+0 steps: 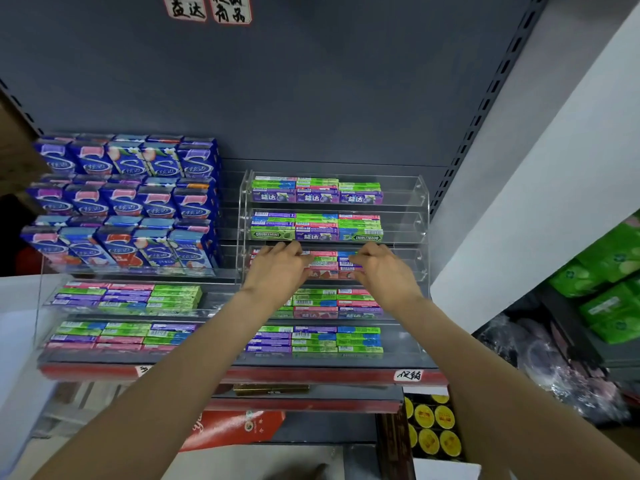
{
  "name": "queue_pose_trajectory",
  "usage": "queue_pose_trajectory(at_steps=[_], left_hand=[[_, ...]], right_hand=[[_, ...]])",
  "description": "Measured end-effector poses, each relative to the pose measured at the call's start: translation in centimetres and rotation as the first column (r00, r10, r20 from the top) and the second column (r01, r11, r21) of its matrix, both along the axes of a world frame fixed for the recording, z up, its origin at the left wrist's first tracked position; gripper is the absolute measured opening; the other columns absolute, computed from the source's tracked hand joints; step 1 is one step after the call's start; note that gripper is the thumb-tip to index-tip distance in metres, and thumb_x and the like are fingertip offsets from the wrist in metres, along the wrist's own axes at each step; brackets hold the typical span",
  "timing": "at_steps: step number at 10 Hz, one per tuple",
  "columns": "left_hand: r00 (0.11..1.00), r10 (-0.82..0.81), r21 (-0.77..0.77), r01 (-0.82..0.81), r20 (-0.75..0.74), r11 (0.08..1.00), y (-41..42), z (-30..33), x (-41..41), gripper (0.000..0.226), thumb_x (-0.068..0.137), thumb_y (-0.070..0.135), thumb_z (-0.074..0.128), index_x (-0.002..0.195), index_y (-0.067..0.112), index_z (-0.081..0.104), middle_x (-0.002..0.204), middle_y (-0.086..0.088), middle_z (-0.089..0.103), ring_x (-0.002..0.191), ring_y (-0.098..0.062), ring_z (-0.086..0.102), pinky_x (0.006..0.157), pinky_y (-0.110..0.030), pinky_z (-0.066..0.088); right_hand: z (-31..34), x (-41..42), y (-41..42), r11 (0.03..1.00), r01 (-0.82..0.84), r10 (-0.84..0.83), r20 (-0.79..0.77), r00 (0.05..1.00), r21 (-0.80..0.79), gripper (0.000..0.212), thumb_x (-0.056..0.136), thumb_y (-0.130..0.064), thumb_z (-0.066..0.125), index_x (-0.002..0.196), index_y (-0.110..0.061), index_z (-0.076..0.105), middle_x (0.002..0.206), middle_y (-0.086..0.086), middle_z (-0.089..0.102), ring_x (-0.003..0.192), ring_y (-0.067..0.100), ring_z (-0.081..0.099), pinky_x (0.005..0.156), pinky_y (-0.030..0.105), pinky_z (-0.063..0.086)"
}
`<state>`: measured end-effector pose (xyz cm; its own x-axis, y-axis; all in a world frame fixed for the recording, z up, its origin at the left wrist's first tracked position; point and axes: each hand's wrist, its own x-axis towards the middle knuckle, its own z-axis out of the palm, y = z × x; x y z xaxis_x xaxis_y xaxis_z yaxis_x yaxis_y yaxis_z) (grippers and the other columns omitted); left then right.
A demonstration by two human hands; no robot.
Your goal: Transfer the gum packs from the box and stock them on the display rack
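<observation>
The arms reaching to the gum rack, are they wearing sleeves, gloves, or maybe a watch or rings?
No. Both arms are bare all the way to the bottom of the picture, so no sleeves show. The left hand and the right hand have no gloves. No watch or bracelet sits on either wrist, and no rings show on the fingers that can be seen. Some fingertips are hidden among the gum packs.

The left hand (277, 268) and right hand (384, 268) hide part of the third-tier gum packs (327, 265); both fingertips are concealed, so neither grip can be judged.
</observation>
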<state>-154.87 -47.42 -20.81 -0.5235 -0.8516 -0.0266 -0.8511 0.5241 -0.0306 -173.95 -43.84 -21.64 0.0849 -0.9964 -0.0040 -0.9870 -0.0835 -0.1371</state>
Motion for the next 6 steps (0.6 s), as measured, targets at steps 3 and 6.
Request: queue_pose_trajectory(at_steps=[3,6], left_hand=[[1.000,-0.021,0.082,0.021,-0.005,0.996,-0.2,0.8,0.4,0.042,0.099,0.032,0.043,0.141,0.026,0.042,0.133,-0.002,0.047,0.123,-0.023,0.043,0.098,-0.039,0.041],[0.996,0.031,0.184,-0.015,-0.085,0.983,-0.9,2.2,2.2,0.040,0.096,0.029,0.051,0.133,0.017,0.049,0.132,-0.006,0.050,0.122,-0.024,0.047,0.098,-0.040,0.042]], right_hand=[[-0.2,1.1,0.1,0.999,0.046,-0.045,-0.043,0.998,0.029,0.029,0.095,-0.015,0.051,0.123,-0.012,0.056,0.126,0.007,0.045,0.120,0.023,0.041,0.092,0.034,0.047],[1.9,3.2,0.2,0.988,0.128,-0.134,0.066,0.989,0.092,0.033,0.094,-0.021,0.055,0.125,-0.008,0.056,0.127,0.009,0.050,0.116,0.026,0.052,0.090,0.039,0.049]])
